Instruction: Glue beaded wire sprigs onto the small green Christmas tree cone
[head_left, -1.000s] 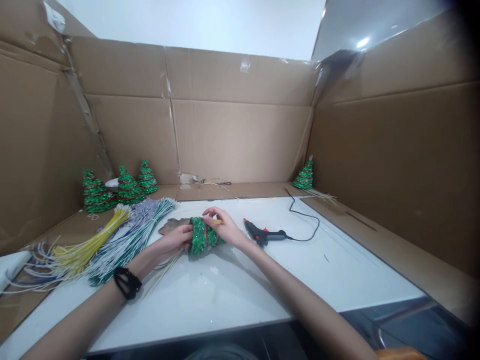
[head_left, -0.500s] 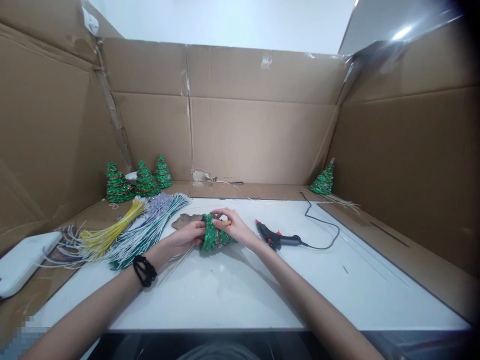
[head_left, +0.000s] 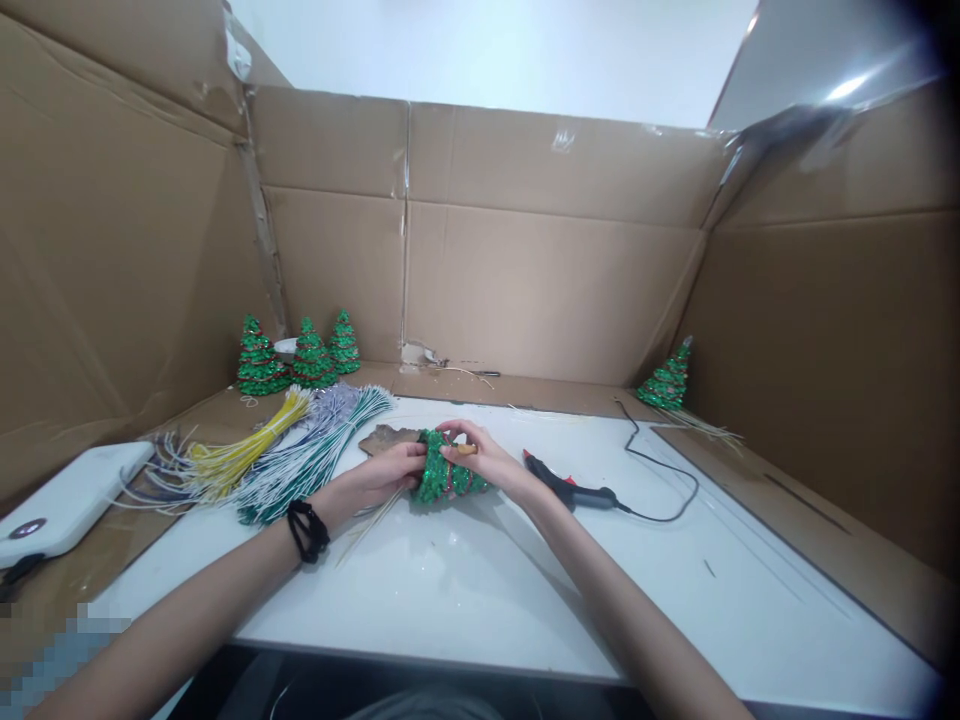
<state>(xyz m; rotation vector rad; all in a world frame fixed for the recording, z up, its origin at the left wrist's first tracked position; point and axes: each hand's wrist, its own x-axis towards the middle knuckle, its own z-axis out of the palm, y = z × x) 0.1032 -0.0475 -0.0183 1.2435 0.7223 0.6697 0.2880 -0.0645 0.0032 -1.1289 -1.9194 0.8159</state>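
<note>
A green tinsel tree point(head_left: 442, 478) with red trim lies tilted between my hands above the white table. My left hand point(head_left: 396, 466) grips its left side, fingertips partly hidden behind the tinsel. My right hand point(head_left: 484, 458) is closed at the tree's upper right, with a small wooden-coloured handle point(head_left: 466, 449) held among its fingers; the tool's tip cannot be made out. Behind my left hand lies a brown, ragged flat piece point(head_left: 381, 438). Thin pale strands point(head_left: 369, 528) stick out below my left hand.
A black glue gun point(head_left: 574, 490) with a cord lies to the right. Bundles of yellow point(head_left: 251, 450) and green-and-white wire point(head_left: 315, 460) lie at left, beside a white device point(head_left: 71, 500). Finished-looking green trees point(head_left: 259, 358) stand back left, another point(head_left: 666, 380) back right. Cardboard walls point(head_left: 540, 290) surround the table.
The whole view has shifted, so the scene appears farther right and the white device shows more. Both hands keep their hold on the tree, with little visible change in their pose.
</note>
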